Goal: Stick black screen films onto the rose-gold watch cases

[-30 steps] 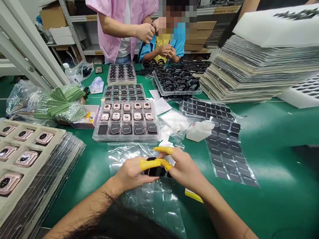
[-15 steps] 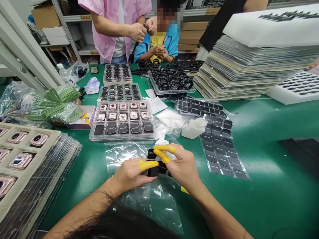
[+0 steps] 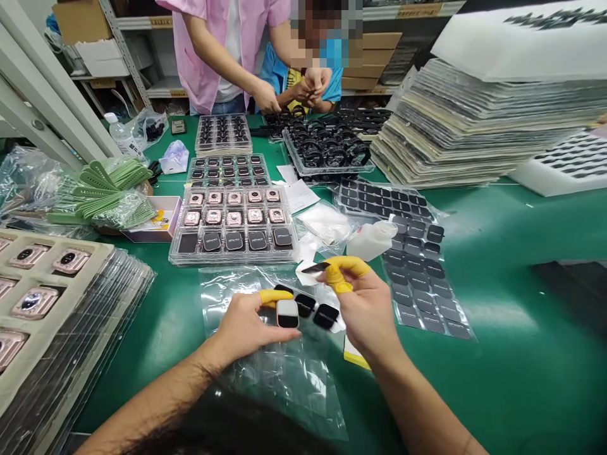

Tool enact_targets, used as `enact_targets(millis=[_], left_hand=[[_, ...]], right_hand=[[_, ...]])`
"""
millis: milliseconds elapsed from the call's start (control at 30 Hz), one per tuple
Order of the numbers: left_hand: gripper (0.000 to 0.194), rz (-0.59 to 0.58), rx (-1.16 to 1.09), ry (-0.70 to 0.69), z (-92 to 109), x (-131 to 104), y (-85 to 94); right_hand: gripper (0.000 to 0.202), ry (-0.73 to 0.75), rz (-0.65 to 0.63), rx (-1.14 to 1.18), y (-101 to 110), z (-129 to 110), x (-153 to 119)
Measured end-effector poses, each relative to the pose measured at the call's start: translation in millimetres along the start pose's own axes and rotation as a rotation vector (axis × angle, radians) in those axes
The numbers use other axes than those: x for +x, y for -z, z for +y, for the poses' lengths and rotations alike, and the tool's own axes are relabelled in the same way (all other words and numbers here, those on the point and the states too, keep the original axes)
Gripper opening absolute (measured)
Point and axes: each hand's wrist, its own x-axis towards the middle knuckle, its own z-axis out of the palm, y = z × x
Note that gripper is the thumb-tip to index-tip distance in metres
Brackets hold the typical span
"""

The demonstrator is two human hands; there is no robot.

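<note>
My left hand (image 3: 249,325) grips a smartwatch case (image 3: 288,314) by its edges, thumb below and a yellow finger cot above. Its glossy screen faces up and reflects light. My right hand (image 3: 363,297), with yellow cots on two fingers, pinches a thin dark screen film (image 3: 315,268), seen nearly edge-on. Between the hands, several black square films (image 3: 326,315) lie in a row just behind the watch case. Under them spreads a clear plastic sheet (image 3: 294,392) on the green table.
Ahead stands a clear tray (image 3: 232,259) of watch cases. A white bottle (image 3: 370,240) and a sheet of black films (image 3: 422,284) lie to the right. Stacked trays (image 3: 118,316) rise at the left, green straps (image 3: 111,189) behind them. Two people (image 3: 213,57) work across the table.
My right hand has moved up and right, away from the watch case, and now shows a dark film in its pinch. The watch case has tilted, showing its bright screen.
</note>
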Motion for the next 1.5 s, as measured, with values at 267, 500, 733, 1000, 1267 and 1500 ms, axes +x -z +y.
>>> enact_targets(millis=[267,500,733,1000,1267,1500], left_hand=[[0.059,0.077,0.007,0.112,-8.5,11.4,6.1],[0.058,0.074,0.052,0.006,-14.6,12.7,6.3],[0.058,0.073,0.099,-0.030,-15.9,12.5,5.5],[0.055,0.038,0.146,-0.041,-16.5,11.4,5.8],[0.056,0.040,0.182,-0.032,-13.6,11.7,6.3],[0.057,0.048,0.214,-0.056,-15.8,11.9,5.9]], right_hand=[[0.045,-0.248,-0.451,0.051,-2.1,-7.7,2.9],[0.037,-0.307,-0.521,0.068,-3.0,-2.9,4.8],[0.046,-0.386,-0.436,0.121,-10.7,2.0,2.0],[0.053,-0.502,-0.436,0.201,-16.3,11.3,1.3],[0.055,-0.490,-0.435,0.188,-18.1,13.9,0.3],[0.054,-0.466,-0.443,0.179,-18.4,16.7,0.1]])
